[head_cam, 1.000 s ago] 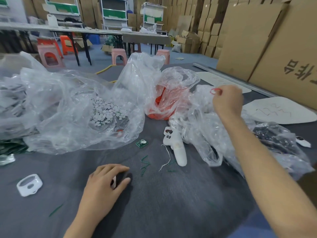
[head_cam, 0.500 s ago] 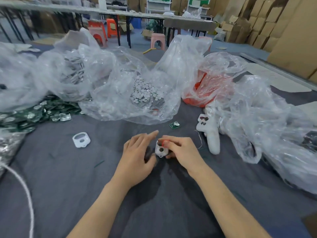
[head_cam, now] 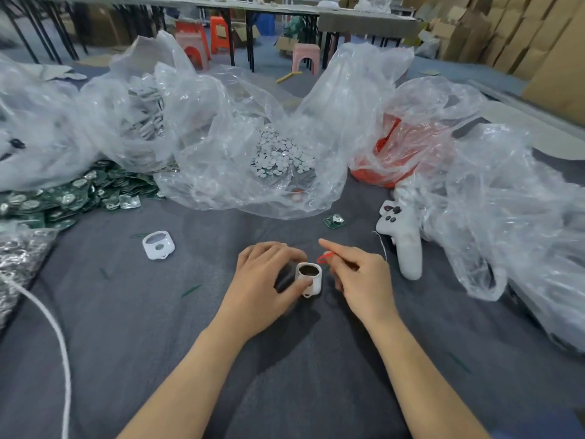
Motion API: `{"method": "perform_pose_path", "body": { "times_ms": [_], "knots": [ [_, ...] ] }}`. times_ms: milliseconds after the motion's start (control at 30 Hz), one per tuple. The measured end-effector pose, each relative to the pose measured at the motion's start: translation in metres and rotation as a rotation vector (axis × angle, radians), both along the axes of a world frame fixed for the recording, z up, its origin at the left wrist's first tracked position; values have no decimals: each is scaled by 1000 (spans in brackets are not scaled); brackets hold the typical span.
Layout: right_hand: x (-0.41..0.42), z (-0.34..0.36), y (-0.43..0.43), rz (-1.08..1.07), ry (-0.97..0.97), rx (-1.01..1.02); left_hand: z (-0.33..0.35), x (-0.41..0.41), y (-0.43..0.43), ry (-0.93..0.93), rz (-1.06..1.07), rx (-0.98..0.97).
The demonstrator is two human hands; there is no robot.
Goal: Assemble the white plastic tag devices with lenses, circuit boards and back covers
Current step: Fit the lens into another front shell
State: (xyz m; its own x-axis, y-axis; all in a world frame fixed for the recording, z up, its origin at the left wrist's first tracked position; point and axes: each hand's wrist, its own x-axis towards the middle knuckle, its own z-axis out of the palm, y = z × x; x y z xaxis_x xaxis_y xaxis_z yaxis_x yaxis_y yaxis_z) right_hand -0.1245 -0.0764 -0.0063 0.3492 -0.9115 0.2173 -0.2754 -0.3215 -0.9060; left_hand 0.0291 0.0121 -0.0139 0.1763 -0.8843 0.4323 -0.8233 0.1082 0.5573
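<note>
On the grey cloth in front of me my left hand (head_cam: 264,280) grips a white plastic tag shell (head_cam: 309,279) between thumb and fingers. Its round opening faces up and looks dark. My right hand (head_cam: 361,278) is just right of the shell and pinches a small red lens piece (head_cam: 324,257) above its upper right corner. A second white tag shell (head_cam: 158,245) lies to the left. A single green circuit board (head_cam: 334,221) lies beyond my hands. A heap of green circuit boards (head_cam: 68,196) is at far left.
Clear plastic bags crowd the back of the table: one with small white discs (head_cam: 280,153), one with red parts (head_cam: 402,156), one large bag at right (head_cam: 500,210). A white handheld controller (head_cam: 403,240) lies right of my hands. A white cord (head_cam: 47,327) crosses the left edge.
My right hand came back from the bag at right with the red piece and now holds it at the shell. My left hand has tipped the shell up, opening upward.
</note>
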Motion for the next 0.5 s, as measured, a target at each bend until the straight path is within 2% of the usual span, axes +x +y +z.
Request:
{"method": "perform_pose_path", "body": {
  "times_ms": [133, 267, 400, 500],
  "knots": [
    [5, 5, 10, 68, 55, -113, 3, -1, 0, 112, -10, -89],
    [7, 11, 16, 198, 21, -86, -2, 0, -2, 33, 29, -240],
    [2, 14, 14, 267, -6, 40, -2, 1, -2, -14, 38, -240],
    [0, 17, 11, 264, 25, 18, 0, 0, -1, -67, 18, -217]
  ]
}}
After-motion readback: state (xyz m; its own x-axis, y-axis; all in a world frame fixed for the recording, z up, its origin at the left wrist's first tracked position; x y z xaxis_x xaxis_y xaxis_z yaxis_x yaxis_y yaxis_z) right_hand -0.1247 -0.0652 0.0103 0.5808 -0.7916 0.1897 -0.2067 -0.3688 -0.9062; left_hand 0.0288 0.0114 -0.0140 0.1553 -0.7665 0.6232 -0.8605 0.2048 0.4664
